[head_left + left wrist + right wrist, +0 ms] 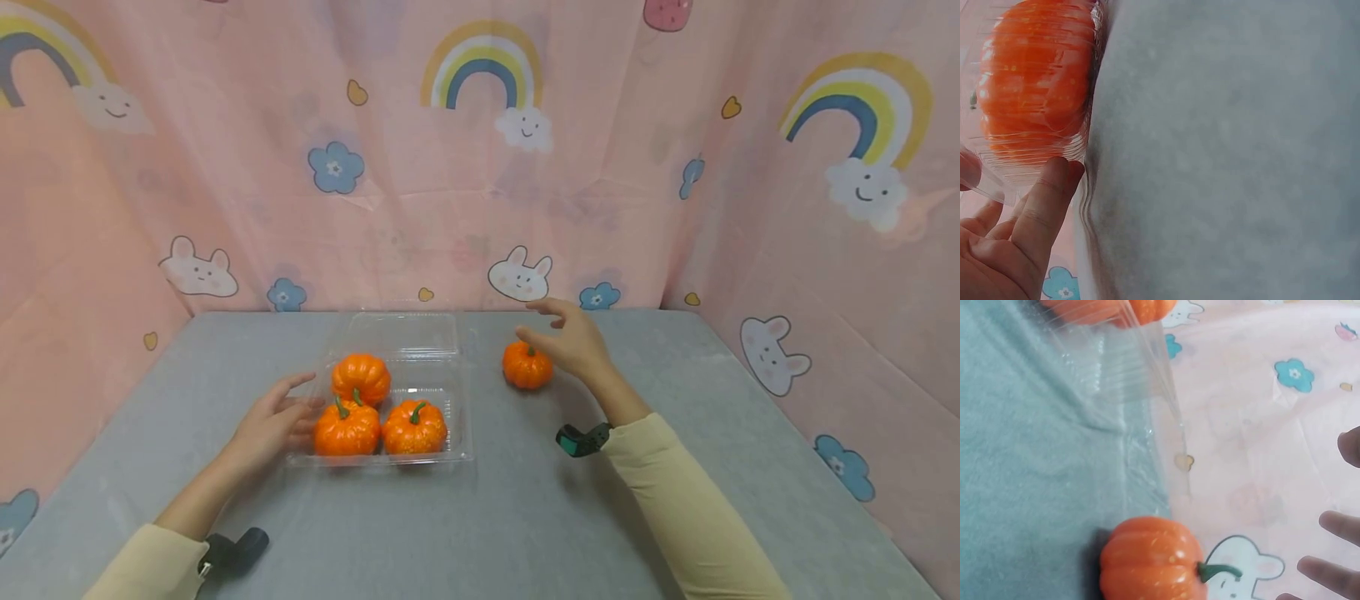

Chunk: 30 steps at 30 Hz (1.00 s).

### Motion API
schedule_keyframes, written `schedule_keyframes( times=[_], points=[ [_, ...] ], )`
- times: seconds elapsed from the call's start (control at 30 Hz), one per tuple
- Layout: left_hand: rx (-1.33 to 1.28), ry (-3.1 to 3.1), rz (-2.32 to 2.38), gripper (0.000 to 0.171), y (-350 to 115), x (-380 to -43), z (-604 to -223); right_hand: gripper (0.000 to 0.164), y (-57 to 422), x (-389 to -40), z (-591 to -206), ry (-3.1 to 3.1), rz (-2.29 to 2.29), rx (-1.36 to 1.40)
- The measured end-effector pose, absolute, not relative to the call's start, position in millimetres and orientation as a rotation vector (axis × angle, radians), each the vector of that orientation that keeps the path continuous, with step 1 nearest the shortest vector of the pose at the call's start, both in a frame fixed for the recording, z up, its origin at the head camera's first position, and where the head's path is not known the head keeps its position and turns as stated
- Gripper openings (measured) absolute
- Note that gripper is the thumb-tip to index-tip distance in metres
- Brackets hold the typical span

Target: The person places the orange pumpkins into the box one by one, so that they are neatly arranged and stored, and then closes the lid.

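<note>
A clear plastic clamshell box (pixel 461 417) lies with its lid (pixel 405 333) folded back on the table. Inside it sit three small orange pumpkins with green stems: one at the back (pixel 362 377), one at front left (pixel 347 430) and one at front right (pixel 415 429). My left hand (pixel 273 421) is at the box's left side, its fairly straight fingertips against the ribbed wall, as the left wrist view shows. A fourth pumpkin (pixel 527 367) rests on the table right of the box. Above and beside it hovers my right hand (pixel 570 337), fingers spread and holding nothing.
The grey table (pixel 517 517) carries the box and the loose pumpkin. A pink curtain (pixel 450 217) printed with rainbows, rabbits and flowers stands behind and along both sides. A dark wrist device (pixel 581 440) is strapped on the right arm, another (pixel 236 550) on the left.
</note>
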<state>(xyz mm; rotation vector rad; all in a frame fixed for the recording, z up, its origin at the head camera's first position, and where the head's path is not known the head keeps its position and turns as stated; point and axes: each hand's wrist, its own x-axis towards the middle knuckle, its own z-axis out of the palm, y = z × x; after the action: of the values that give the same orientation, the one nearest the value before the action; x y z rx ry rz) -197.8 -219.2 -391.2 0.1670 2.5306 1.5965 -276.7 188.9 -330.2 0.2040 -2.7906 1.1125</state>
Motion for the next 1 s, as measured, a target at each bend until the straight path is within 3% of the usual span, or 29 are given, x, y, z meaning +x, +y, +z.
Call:
schedule_keyframes(
  times=[1.0],
  points=[
    [0.138,2.534,1.592,0.055,-219.5,-200.6,-393.6,0.04,219.2,-287.4,-392.1,-2.749,1.374,0.078]
  ],
)
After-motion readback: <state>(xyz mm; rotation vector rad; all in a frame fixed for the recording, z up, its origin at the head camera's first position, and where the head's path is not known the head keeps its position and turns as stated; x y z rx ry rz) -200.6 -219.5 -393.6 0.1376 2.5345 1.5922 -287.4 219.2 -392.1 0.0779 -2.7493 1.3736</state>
